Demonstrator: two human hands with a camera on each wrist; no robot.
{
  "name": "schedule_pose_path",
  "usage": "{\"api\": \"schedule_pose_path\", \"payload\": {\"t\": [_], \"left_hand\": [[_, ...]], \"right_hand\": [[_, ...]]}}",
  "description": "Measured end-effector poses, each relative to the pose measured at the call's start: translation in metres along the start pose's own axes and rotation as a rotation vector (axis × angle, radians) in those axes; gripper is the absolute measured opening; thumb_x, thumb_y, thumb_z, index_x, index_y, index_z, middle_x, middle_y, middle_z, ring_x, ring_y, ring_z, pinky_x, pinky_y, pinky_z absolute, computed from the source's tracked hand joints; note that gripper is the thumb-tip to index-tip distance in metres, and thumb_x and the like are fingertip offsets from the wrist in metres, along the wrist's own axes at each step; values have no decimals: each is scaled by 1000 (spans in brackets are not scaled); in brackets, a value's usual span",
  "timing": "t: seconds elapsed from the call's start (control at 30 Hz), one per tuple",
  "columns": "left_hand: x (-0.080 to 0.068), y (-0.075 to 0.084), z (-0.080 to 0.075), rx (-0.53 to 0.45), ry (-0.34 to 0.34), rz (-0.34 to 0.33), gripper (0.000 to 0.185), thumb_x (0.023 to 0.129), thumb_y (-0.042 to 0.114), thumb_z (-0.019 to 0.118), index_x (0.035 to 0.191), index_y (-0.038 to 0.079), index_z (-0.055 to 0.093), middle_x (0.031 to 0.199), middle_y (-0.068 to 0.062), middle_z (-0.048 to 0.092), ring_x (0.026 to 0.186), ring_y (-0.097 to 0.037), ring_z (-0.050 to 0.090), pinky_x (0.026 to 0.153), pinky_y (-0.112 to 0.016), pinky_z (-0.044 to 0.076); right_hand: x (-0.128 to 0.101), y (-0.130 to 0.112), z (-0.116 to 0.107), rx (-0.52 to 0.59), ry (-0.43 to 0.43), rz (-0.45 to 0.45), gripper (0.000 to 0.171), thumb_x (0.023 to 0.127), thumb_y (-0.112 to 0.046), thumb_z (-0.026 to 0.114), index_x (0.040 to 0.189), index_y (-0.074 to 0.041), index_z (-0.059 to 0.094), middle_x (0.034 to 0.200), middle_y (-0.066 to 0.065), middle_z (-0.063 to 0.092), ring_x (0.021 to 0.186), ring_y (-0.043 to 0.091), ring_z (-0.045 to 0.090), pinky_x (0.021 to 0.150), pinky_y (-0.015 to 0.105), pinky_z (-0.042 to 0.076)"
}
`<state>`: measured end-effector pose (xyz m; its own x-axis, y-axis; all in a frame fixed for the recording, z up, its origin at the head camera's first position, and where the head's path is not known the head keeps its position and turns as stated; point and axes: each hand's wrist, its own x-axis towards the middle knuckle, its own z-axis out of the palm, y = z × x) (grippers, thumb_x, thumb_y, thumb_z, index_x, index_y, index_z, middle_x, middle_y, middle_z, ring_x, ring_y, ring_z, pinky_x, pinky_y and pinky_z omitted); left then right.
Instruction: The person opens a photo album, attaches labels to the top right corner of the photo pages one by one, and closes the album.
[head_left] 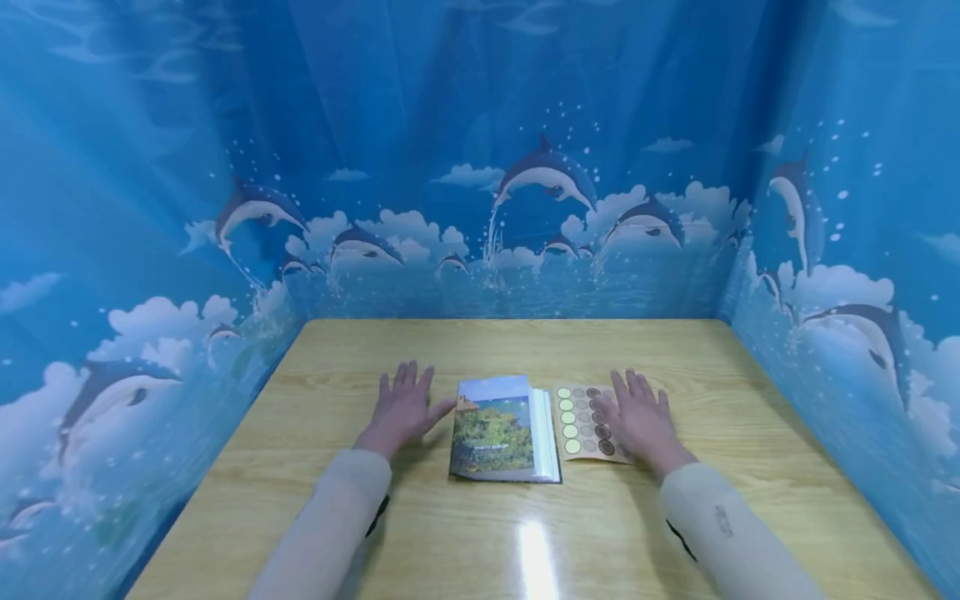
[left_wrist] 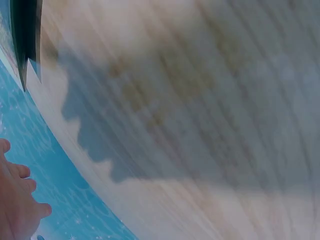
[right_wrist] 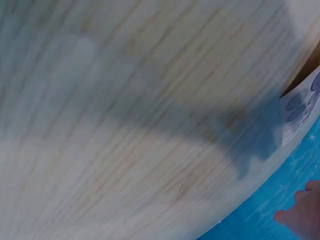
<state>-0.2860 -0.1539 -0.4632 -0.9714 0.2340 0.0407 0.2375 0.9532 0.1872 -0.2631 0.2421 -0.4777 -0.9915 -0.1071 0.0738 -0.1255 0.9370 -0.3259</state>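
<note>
Resting flat, fingers straight: left hand (head_left: 402, 410) beside the closed photo-cover booklet (head_left: 501, 429), right hand (head_left: 637, 417) overlapping the tan round-sticker sheet (head_left: 583, 422). Nothing gripped; judging by that, work not started.

table (head_left: 675, 517): pale wood grain | booklet (head_left: 497, 432): green-blue landscape cover | sticker sheet (head_left: 581, 417): green, brown dots

A light wooden table (head_left: 750, 400) stood enclosed at nine, twelve and three o'clock by blue dolphin-printed curtains (head_left: 480, 167); glare shone at six.
</note>
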Motion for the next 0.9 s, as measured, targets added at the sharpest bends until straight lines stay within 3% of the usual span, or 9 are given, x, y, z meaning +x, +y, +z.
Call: {"api": "schedule_pose_path", "payload": {"t": [0.23, 0.6, 0.9], "left_hand": [[-5, 11, 3, -36, 4, 44, 88, 95, 71, 40, 155, 6, 31, 161, -24, 16, 149, -41, 11, 117, -61, 1], [-25, 40, 9, -54, -41, 163, 87, 96, 65, 45, 154, 3, 30, 159, -25, 21, 148, -39, 17, 119, -55, 14], [-35, 57, 20, -31, -64, 218, 97, 89, 76, 43, 153, 4, 32, 158, -23, 26, 147, -38, 22, 119, -51, 20]], "right_hand": [[-3, -18, 9, 40, 29, -56, 65, 107, -43, 33, 155, 1, 25, 160, 27, 17, 147, 45, 12, 113, 69, 4], [-10, -47, 27, 64, 42, -151, 61, 107, -42, 35, 153, -1, 32, 158, 24, 25, 146, 43, 20, 116, 65, 8], [-16, -63, 37, 61, -1, -191, 61, 107, -44, 35, 154, -4, 33, 159, 21, 26, 147, 41, 19, 116, 64, 7]]}}
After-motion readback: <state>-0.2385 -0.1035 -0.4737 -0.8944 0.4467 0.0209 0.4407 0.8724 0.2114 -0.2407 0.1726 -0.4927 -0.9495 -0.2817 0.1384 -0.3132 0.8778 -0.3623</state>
